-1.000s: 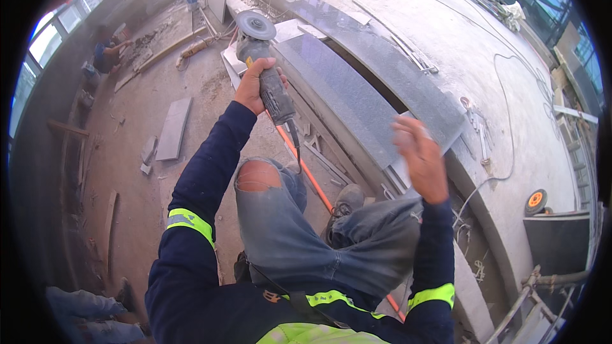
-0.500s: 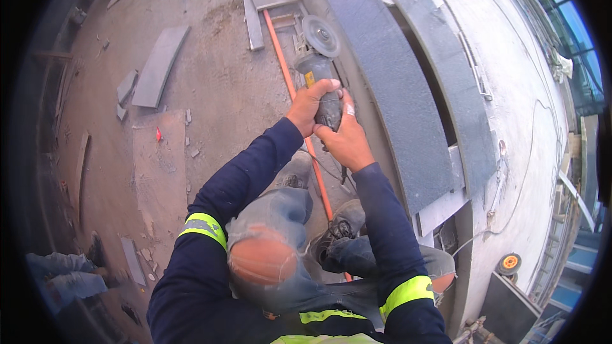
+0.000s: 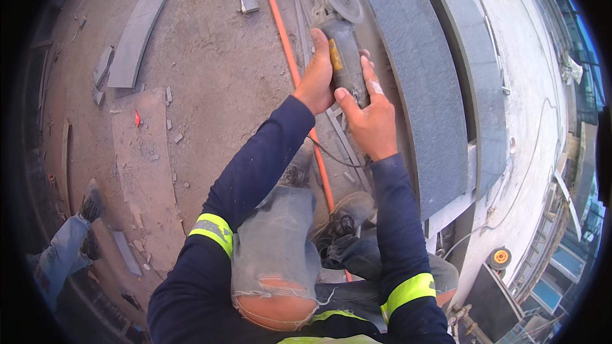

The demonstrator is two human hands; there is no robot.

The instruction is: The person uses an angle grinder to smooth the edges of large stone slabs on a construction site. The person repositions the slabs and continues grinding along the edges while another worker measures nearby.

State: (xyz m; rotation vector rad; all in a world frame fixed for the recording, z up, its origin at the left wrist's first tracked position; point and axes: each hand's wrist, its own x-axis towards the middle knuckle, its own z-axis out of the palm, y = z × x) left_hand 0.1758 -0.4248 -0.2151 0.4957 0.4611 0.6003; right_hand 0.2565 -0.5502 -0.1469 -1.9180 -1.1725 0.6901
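Before me I hold an angle grinder (image 3: 347, 57) with a grey body and a yellow label. Its round cutting disc (image 3: 342, 0) points away from me, beside the edge of a dark grey stone slab (image 3: 417, 89). My left hand (image 3: 317, 76) grips the left side of the body, thumb stretched along it toward the head. Around the rear of the body is my right hand (image 3: 373, 118), with thumb and fingers on either side and a white wrap on one finger. A dark cord (image 3: 344, 160) trails below the tool.
An orange pipe (image 3: 280, 25) runs along the dusty ground (image 3: 217, 70) between my feet. Stone offcuts (image 3: 139, 38) and a worn board (image 3: 150, 159) lie to the left. Another person's leg (image 3: 64, 248) shows at far left. A second slab (image 3: 478, 76) lies on the right.
The grinder and both hands have shifted slightly right and away from me. My right-hand fingers look straighter on the body. The surroundings have slid down-left in view with my head's movement.
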